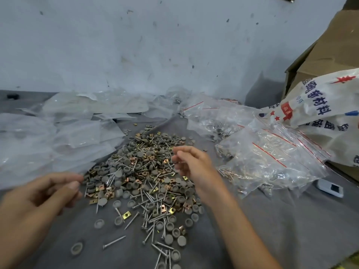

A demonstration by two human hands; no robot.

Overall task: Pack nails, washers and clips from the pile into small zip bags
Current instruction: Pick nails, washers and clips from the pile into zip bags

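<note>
The left hand sits just outside the pile's left edge. Its thumb and forefinger are drawn close together at the lower edge of a clear plastic bag that drapes away from the fingertips to the left. Blur makes it impossible to tell whether they actually pinch the bag.

To the right of those fingertips, touching distance away, lies the pile of grey washers, brassy clips and nails. The nails' long axes point every way, though many at the near end run roughly toward the person.

The right hand hovers over the pile's right side, nearer the parts than the left. Its fingers are curled, and thumb and forefinger seem to be nipped on a single nail that lies roughly level and points left.

Beyond its knuckles to the right lie the filled zip bags. I judge the nail has to travel leftward across the pile to the bag's mouth.
</note>
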